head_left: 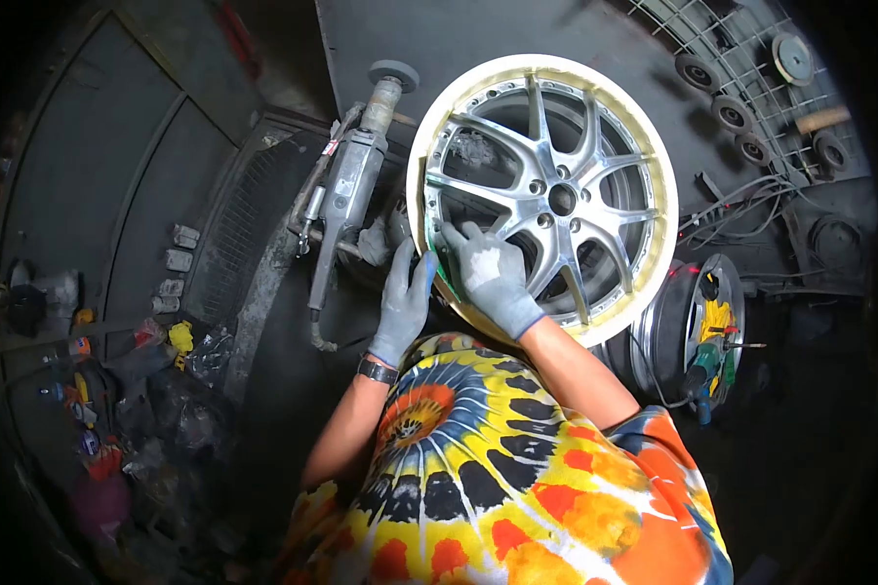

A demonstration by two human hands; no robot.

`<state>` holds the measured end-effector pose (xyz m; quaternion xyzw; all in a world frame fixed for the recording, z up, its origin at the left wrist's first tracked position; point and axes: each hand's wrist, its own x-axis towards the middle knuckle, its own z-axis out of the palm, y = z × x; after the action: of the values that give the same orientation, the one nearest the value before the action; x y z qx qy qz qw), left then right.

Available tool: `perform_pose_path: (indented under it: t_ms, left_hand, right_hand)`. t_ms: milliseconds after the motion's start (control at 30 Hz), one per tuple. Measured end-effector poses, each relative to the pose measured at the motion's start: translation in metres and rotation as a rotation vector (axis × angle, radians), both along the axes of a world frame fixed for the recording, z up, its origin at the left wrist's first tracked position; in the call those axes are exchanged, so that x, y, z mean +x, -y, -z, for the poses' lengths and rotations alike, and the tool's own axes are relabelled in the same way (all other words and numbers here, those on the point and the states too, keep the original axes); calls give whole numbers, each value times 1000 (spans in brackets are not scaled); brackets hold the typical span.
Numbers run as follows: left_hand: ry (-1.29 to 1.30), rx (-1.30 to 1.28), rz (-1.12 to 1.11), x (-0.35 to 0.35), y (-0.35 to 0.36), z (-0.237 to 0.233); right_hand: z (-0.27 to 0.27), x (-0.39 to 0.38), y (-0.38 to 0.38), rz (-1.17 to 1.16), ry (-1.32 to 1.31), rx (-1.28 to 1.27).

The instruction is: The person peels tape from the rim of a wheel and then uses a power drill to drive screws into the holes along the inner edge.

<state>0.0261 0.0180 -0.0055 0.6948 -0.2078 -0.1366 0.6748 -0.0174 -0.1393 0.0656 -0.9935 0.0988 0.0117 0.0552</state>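
Note:
A silver multi-spoke alloy wheel (556,255) stands tilted before me, its wide outer lip (664,195) yellowish and pale. Both my hands wear grey gloves. My left hand (402,300) is at the lower left of the lip, fingers stretched upward along its outer edge; a blue patch shows near one fingertip. Over the inner side of that same stretch lies my right hand (495,276), its fingers apart and pointing up and left toward the spoke ends. Between the hands, a narrow green strip (446,275) runs along the lip, partly covered by the right hand.
Left of the wheel stands a grey power tool (354,175) with a round disc on top. A second wheel (717,327) with a green-bodied tool (700,370) is at right. Abrasive discs (732,114) hang on a wire grid. Plastic bags (190,414) and clutter lie at left.

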Motion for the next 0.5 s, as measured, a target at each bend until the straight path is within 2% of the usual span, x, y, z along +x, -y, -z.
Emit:
perform_pose_path:
  t_ms: [100, 167, 200, 267, 333, 433, 467, 500]
  left_hand:
    - [-71, -47, -2, -3, 2, 5]
    - [194, 65, -16, -5, -1, 14]
    - [191, 68, -21, -6, -2, 9]
    - [-68, 0, 0, -3, 0, -4]
    - [-54, -11, 9, -3, 1, -8]
    - [-33, -6, 1, -5, 0, 4]
    - [-18, 7, -17, -6, 0, 9]
    - [-4, -3, -13, -5, 1, 0]
  right_hand:
    - [-3, 3, 4, -5, 7, 17]
    - [-6, 8, 3, -1, -28, -2]
    - [-6, 5, 2, -7, -31, 0]
    - [-8, -5, 3, -67, -56, 47]
    - [-15, -19, 7, -57, -94, 78]
    - [-31, -38, 24, 52, 188, 358]
    - [-33, -44, 33, 61, 399, 480]
    - [-44, -52, 42, 139, 430, 552]
